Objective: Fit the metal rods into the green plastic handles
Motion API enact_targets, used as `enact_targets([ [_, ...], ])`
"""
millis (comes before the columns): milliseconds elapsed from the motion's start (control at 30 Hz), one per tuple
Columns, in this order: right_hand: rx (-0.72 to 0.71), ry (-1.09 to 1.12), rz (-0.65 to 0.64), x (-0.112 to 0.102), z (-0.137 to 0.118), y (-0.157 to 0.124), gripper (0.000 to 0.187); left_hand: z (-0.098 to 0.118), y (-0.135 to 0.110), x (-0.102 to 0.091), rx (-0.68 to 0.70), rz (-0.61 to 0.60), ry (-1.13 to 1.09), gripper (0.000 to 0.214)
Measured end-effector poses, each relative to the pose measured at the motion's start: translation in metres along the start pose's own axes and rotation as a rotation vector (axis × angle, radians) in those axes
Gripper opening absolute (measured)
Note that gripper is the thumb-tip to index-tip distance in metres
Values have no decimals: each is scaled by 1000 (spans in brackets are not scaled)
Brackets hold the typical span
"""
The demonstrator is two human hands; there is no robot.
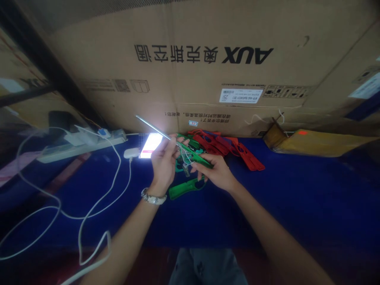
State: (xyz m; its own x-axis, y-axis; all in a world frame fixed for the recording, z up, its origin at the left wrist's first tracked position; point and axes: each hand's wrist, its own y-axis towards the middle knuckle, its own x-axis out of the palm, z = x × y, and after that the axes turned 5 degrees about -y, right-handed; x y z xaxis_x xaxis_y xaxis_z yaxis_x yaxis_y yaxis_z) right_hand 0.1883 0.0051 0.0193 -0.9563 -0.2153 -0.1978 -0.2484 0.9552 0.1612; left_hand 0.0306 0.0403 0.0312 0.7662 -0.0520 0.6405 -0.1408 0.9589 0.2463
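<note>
My left hand [164, 164] grips a half-assembled long-necked lighter near where its thin metal tube [151, 126] joins the green handle shell [199, 158]. The tube points up and to the left. Around the other end of the shell close the fingers of my right hand [219, 172]. Thin white wires [184, 152] hang loose from the open shell, and a small clear part [186, 170] shows beneath it between my hands. Below, a separate green handle shell [184, 189] with a finger loop lies on the blue table [267, 206].
Red handle shells [251, 156] lie in a pile behind my hands. A lit phone [151, 145] is left of them, near a white charger [131, 153] and a power strip [80, 146] with looping cables. A yellow packet [320, 142] sits right; a large cardboard box [190, 87] stands behind.
</note>
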Motion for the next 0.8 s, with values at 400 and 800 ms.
enact_targets([
  [400,-24,-48,-87,-3,2,0,37,-1,0,-1,-14,9,8,27],
  [800,-297,-339,208,-2,16,1,52,-2,5,-8,-20,165,66,19],
])
